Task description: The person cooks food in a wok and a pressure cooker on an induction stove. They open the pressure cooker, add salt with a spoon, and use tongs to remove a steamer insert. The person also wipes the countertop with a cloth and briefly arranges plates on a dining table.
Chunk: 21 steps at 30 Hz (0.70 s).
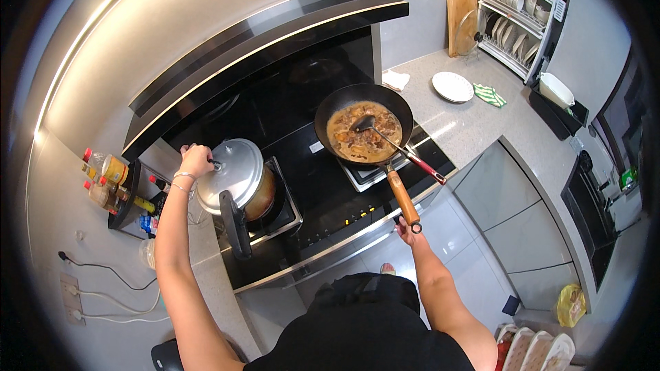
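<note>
My left hand (196,161) is at the black knob on the lid of a metal pressure cooker (238,172), which stands on the left burner with its black handle towards me. A black wok (330,103) on the right burner holds stewed food in brown liquid (361,139). A dark ladle (364,123) rests in it, its red handle over the rim. Under the end of the wok's wooden handle (402,197) is my right hand (406,231), at the front edge of the stove, partly hidden; what it touches is not plain.
Bottles (111,169) crowd a black corner shelf at left. On the right counter are a white plate (452,87), a striped cloth (489,95), a cutting board (460,23) and a dish rack (513,20). A range hood (268,46) spans the back. Cords run from a wall socket (72,299).
</note>
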### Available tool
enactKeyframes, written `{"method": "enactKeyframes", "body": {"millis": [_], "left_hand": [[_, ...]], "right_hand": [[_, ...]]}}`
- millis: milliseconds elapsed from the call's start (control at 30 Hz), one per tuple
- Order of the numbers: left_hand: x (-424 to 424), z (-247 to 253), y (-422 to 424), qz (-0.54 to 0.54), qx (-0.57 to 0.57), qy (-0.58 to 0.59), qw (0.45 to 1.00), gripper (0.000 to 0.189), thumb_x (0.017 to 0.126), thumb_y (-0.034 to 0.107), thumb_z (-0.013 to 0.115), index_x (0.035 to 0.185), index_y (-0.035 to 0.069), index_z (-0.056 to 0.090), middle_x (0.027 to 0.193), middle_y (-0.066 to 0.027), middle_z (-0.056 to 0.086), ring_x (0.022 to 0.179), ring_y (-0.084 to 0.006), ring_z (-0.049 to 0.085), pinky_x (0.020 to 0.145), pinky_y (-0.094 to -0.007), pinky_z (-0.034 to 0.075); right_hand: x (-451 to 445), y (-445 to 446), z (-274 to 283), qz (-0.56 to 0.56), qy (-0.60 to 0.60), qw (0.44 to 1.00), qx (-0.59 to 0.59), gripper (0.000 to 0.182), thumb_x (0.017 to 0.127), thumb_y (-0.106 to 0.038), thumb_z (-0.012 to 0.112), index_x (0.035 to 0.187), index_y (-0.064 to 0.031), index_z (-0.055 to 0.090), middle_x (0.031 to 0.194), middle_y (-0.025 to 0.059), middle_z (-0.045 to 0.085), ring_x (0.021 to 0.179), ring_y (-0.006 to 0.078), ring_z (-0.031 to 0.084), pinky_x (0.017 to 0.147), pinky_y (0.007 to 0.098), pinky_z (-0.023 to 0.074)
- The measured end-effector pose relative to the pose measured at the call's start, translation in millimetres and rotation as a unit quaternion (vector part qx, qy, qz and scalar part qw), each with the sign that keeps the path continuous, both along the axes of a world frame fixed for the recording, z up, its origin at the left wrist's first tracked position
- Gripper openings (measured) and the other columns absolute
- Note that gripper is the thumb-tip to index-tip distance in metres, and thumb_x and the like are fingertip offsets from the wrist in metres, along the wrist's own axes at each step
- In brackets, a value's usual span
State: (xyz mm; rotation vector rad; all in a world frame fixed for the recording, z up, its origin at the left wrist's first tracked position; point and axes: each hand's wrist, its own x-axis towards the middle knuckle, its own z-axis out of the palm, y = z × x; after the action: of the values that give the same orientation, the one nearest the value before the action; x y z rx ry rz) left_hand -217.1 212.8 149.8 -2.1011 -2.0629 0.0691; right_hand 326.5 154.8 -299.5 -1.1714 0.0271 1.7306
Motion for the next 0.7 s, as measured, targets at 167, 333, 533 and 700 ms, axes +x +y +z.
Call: {"method": "enactKeyframes", "body": {"millis": [167, 333, 533, 700], "left_hand": [[-0.6, -0.3, -3.4, 0.011, -0.013, 0.015, 1.0, 0.018, 0.052, 0.016, 0.064, 0.068, 0.009, 0.064, 0.069, -0.0086, 0.061, 0.08, -0.0246, 0.055, 0.081, -0.0395, 0.034], [-3.8, -5.2, 0.6, 0.002, -0.006, 0.02, 1.0, 0.017, 0.051, 0.015, 0.064, 0.067, 0.011, 0.065, 0.07, -0.009, 0.062, 0.081, -0.0251, 0.056, 0.082, -0.0417, 0.034], [-0.4, -3.6, -3.6, -0.015, 0.012, 0.035, 0.999, 0.014, 0.051, 0.012, 0.065, 0.065, 0.011, 0.063, 0.07, -0.0089, 0.061, 0.083, -0.0253, 0.056, 0.083, -0.0431, 0.034], [-3.6, -8.4, -6.1, -0.038, 0.034, 0.043, 0.998, 0.008, 0.055, 0.011, 0.061, 0.063, 0.01, 0.061, 0.07, -0.0086, 0.06, 0.081, -0.0262, 0.055, 0.082, -0.0435, 0.036]], "right_hand": [[-1.6, -7.0, 18.7, 0.055, -0.054, 0.997, -0.014, 0.022, 0.083, -0.013, 0.047, 0.104, -0.006, 0.047, 0.085, 0.01, 0.054, 0.065, 0.0215, 0.057, 0.05, 0.0283, 0.0507], [6.8, -36.4, 27.3, 0.075, -0.103, 0.991, -0.033, 0.021, 0.079, -0.017, 0.059, 0.094, -0.0072, 0.049, 0.083, 0.0058, 0.053, 0.073, 0.0193, 0.057, 0.059, 0.0265, 0.0495], [22.9, -101.9, -4.3, 0.056, -0.073, 0.988, -0.126, 0.026, 0.084, -0.018, 0.054, 0.105, -0.0047, 0.048, 0.091, 0.0096, 0.057, 0.074, 0.0205, 0.058, 0.058, 0.0258, 0.0497], [34.6, -159.7, -25.5, 0.053, -0.068, 0.98, -0.179, 0.029, 0.088, -0.019, 0.044, 0.112, -0.0034, 0.046, 0.092, 0.0105, 0.057, 0.074, 0.0224, 0.058, 0.058, 0.0279, 0.0503]]}}
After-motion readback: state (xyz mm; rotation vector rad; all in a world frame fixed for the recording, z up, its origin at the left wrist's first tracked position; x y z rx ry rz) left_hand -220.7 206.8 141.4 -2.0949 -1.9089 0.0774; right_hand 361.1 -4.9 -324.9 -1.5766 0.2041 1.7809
